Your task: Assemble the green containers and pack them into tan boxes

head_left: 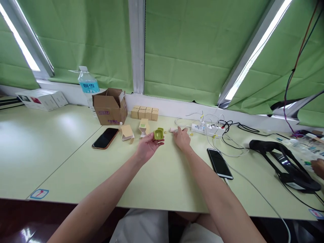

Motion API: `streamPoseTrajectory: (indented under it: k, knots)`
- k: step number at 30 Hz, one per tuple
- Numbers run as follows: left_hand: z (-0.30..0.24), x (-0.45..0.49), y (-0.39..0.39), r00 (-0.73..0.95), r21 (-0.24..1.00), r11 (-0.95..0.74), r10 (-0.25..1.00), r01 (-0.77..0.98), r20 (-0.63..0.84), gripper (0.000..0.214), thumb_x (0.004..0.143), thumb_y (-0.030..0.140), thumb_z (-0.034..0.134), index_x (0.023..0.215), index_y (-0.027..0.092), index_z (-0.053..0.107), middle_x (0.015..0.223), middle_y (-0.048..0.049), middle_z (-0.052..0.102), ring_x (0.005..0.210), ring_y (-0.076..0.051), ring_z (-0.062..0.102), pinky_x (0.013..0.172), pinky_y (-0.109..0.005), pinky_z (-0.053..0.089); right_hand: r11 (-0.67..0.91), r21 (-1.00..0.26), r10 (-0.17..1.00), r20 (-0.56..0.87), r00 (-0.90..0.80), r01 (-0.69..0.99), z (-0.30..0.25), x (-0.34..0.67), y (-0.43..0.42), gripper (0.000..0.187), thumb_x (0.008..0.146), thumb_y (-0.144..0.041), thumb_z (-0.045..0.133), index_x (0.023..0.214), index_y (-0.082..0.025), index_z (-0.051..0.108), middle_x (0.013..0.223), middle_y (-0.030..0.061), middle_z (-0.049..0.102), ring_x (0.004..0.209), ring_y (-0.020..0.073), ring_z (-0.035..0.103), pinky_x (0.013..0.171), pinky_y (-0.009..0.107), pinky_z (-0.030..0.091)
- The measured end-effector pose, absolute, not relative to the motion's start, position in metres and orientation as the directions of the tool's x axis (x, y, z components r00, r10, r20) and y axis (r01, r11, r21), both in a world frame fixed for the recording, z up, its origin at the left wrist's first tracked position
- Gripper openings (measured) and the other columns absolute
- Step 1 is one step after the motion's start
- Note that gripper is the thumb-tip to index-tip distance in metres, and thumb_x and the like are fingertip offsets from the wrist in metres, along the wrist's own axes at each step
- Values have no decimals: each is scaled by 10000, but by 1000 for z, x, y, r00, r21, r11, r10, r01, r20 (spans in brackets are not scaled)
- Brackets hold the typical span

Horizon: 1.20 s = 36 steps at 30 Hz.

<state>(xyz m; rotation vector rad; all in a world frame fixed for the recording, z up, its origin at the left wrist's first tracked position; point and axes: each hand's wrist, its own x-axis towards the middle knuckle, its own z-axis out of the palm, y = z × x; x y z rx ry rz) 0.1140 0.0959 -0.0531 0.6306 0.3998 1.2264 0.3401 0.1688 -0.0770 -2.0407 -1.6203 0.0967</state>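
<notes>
My left hand (148,145) is turned palm up above the pale green desk (63,148) and holds a small green cube-shaped charger (158,134) in its fingertips. My right hand (181,137) rests on the desk just to the right, fingers closed around the end of a white cable plug (173,129). Two opened small cardboard boxes (126,132) (143,127) lie just behind my left hand.
A brown carton (110,106), a water bottle (87,84) and a row of small boxes (144,113) stand at the back. Phones lie at left (105,138) and right (219,163). A power strip (207,128) with tangled cables, a black strap (283,158) and another person's hand (318,167) are at right.
</notes>
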Motion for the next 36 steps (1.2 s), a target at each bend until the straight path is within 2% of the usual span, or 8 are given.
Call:
streamPoseTrajectory:
  k: [6,8,12,15,18,22,29,36]
  knots:
    - [-54,115,95,318,646,167,940,-744,124,163,985,281,735,999,129,793,1041,-144,839,927,-246,817,875,-373,654,-151,-411,910,297,289,899,-80,339,163,318,1082,-243,550,1395,-223,605,1441,176,502,1030,239,701,851,361,536]
    - [-55,115,94,318,656,159,939,-738,130,174,976,296,753,1007,131,796,1048,-144,838,938,-247,817,878,-373,653,-75,-533,879,364,308,843,-80,340,155,351,1077,-270,538,1424,-232,570,1428,170,539,982,223,693,851,366,542]
    - [-54,117,95,312,696,134,940,-706,136,189,951,309,794,1018,132,803,1053,-138,837,950,-244,813,877,-363,647,237,-936,844,331,423,260,-73,337,132,414,920,-406,714,1273,-232,586,1023,49,712,849,213,684,817,365,563]
    - [-54,119,95,290,728,88,944,-680,157,206,907,327,857,966,140,792,1053,-135,837,935,-229,805,831,-331,636,352,-916,891,266,367,-192,-62,330,107,565,746,-405,878,1207,-280,576,970,14,767,880,207,724,783,334,568]
    - [-55,122,95,258,762,13,944,-648,204,296,842,387,935,944,149,791,1059,-125,832,919,-207,788,768,-292,618,362,-849,925,274,265,-384,-48,322,79,580,741,-450,940,1173,-299,583,1104,51,831,930,205,768,814,343,598]
    - [-54,125,92,210,804,-110,937,-584,281,452,791,478,983,1080,168,824,1076,-108,818,895,-181,753,748,-277,609,371,-871,927,329,179,-321,-35,312,59,636,746,-505,985,1217,-295,612,1108,59,855,936,208,780,866,376,632]
    - [-54,130,86,134,853,-304,910,-424,391,530,864,571,918,1247,225,798,1043,-71,792,915,-165,711,806,-294,622,292,-941,956,281,87,-170,-30,306,57,637,532,-501,1084,1028,-232,788,1019,53,849,986,264,809,974,457,677]
    - [-57,133,87,163,861,-374,880,-344,447,557,906,586,875,1313,219,778,993,-62,763,893,-163,691,848,-315,626,286,-954,957,279,80,-88,-28,306,55,579,565,-586,1052,964,-217,854,933,60,863,921,274,819,934,463,677]
